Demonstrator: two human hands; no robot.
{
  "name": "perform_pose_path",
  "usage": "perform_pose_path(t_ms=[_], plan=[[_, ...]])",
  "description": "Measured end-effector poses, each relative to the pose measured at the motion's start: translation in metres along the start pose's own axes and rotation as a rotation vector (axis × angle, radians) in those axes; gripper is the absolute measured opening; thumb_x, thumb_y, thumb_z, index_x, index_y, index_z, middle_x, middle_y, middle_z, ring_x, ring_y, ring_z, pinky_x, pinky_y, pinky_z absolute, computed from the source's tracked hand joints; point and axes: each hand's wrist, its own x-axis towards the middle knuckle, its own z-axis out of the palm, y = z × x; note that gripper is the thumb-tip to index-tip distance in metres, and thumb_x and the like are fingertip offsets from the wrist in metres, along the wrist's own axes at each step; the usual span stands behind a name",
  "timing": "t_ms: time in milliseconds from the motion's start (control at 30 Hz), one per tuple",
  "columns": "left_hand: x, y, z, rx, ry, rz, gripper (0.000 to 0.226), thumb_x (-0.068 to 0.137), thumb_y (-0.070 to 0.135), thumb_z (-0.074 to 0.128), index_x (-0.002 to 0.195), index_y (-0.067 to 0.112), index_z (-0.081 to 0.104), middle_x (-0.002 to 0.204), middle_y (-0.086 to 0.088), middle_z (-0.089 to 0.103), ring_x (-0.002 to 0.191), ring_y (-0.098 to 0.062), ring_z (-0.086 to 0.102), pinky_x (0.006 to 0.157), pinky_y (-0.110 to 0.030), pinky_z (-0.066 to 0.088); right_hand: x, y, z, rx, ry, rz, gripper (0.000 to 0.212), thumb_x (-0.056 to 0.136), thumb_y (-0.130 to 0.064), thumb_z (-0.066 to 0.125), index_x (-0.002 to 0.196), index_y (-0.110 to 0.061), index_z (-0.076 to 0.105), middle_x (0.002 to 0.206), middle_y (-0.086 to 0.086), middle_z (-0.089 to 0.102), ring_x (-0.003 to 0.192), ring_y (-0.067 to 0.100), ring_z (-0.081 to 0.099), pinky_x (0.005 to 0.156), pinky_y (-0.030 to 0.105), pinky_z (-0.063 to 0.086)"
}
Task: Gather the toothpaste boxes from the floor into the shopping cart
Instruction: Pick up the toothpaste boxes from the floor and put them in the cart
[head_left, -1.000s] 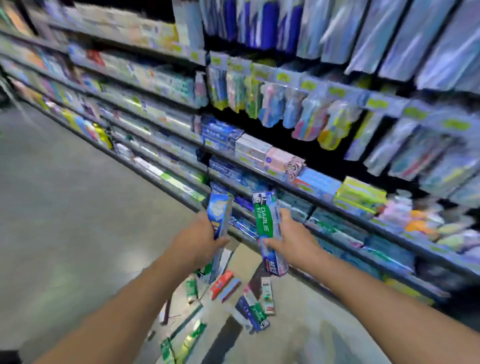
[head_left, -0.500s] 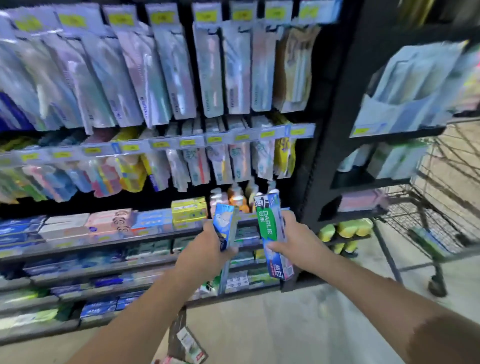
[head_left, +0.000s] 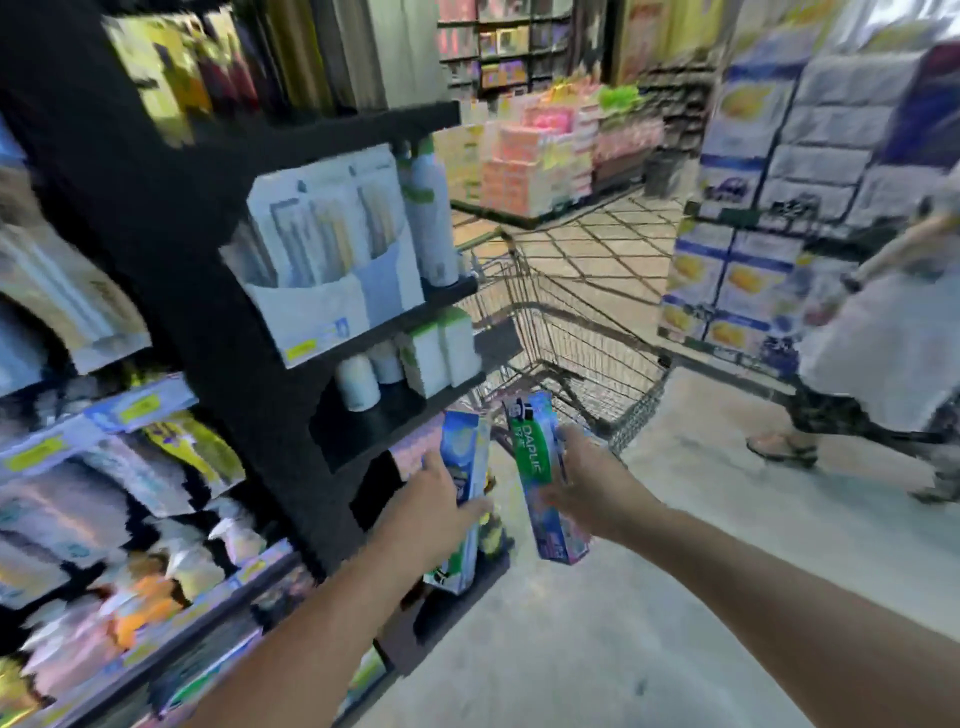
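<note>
My left hand grips a blue toothpaste box held upright. My right hand grips a green and blue Darlie toothpaste box, also upright and tilted slightly. Both boxes are in front of me at chest height. The wire shopping cart stands just beyond them, partly hidden by the end of the black shelf unit. No toothpaste boxes on the floor are in view.
A black shelf end with dental goods and bottles stands at left, close to the cart. A person in light clothes and sandals walks past at right. Stacked cartons and a pink display stand behind.
The view has swung right, from the shelves to the aisle end. The cart now sits straight ahead, and a passer-by has come into view. Both hands still hold their boxes.
</note>
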Motion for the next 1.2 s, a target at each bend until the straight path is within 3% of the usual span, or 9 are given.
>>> perform_pose_path(t_ms=[233,367,467,600,700,867,967,1067,1200], plan=[[0.097,0.091,0.045,0.008,-0.096,0.11,0.072,0.086,0.057,0.061,0.128,0.008,0.028,0.117,-0.009,0.057,0.103,-0.033,0.059,0.079,-0.04,0.051,0.05,0.086,-0.067,0.054,0.114,0.136,0.057,0.081,-0.026,0.074,0.122,-0.016,0.035,0.112,0.015,0.067,0.096,0.034,0.066,0.079,0.05,0.055],[0.155,0.124,0.069,-0.008,-0.145,0.14,0.055,0.086,0.053,0.064,0.112,0.014,0.034,0.102,-0.004,0.059,0.085,-0.024,0.059,0.07,-0.038,0.052,0.089,0.124,-0.089,0.09,0.141,0.174,0.056,0.082,-0.027,0.074,0.122,-0.02,0.036,0.108,0.009,0.068,0.092,0.026,0.066,0.078,0.046,0.055],[0.207,0.146,0.083,-0.013,-0.172,0.167,0.061,0.088,0.052,0.063,0.124,0.011,0.035,0.094,0.004,0.058,0.071,-0.012,0.054,0.055,-0.029,0.044,0.131,0.145,-0.106,0.076,0.151,0.189,0.058,0.083,-0.029,0.074,0.126,-0.02,0.036,0.107,0.007,0.067,0.092,0.023,0.065,0.079,0.042,0.055],[0.29,0.172,0.094,-0.053,-0.212,0.199,0.068,0.088,0.053,0.062,0.131,0.009,0.032,0.092,0.004,0.058,0.077,-0.015,0.06,0.07,-0.04,0.056,0.2,0.163,-0.132,0.078,0.174,0.214,0.058,0.084,-0.028,0.075,0.126,-0.018,0.036,0.111,0.006,0.067,0.095,0.022,0.065,0.081,0.042,0.055],[0.346,0.195,0.093,-0.031,-0.24,0.216,0.082,0.089,0.055,0.06,0.142,0.004,0.024,0.093,0.0,0.058,0.078,-0.018,0.061,0.064,-0.038,0.053,0.249,0.174,-0.154,0.098,0.193,0.256,0.056,0.082,-0.027,0.077,0.121,-0.019,0.038,0.113,0.005,0.066,0.096,0.022,0.065,0.083,0.046,0.055],[0.435,0.234,0.098,-0.069,-0.274,0.224,0.062,0.089,0.051,0.062,0.126,0.011,0.032,0.092,0.003,0.051,0.083,-0.018,0.06,0.072,-0.036,0.054,0.33,0.201,-0.187,0.123,0.203,0.301,0.054,0.082,-0.03,0.077,0.118,-0.026,0.038,0.11,-0.003,0.063,0.093,0.017,0.063,0.08,0.04,0.055],[0.476,0.246,0.11,-0.095,-0.279,0.19,0.055,0.089,0.049,0.064,0.12,0.014,0.036,0.086,0.006,0.052,0.074,-0.012,0.058,0.062,-0.032,0.054,0.369,0.216,-0.201,0.1,0.173,0.329,0.05,0.083,-0.03,0.076,0.116,-0.025,0.039,0.112,0.0,0.063,0.09,0.016,0.062,0.078,0.039,0.055],[0.518,0.253,0.126,-0.133,-0.271,0.168,0.056,0.089,0.048,0.064,0.122,0.013,0.035,0.083,0.008,0.049,0.068,-0.005,0.051,0.05,-0.023,0.04,0.414,0.235,-0.211,0.091,0.128,0.314,0.053,0.086,-0.025,0.073,0.124,-0.022,0.035,0.118,0.003,0.064,0.087,0.013,0.056,0.066,0.028,0.048],[0.573,0.255,0.157,-0.167,-0.281,0.075,0.07,0.086,0.055,0.064,0.132,0.013,0.032,0.106,-0.002,0.058,0.085,-0.018,0.06,0.069,-0.034,0.054,0.483,0.257,-0.218,0.058,0.025,0.311,0.059,0.087,-0.025,0.072,0.13,-0.019,0.032,0.114,0.011,0.064,0.088,0.022,0.061,0.071,0.036,0.054]])
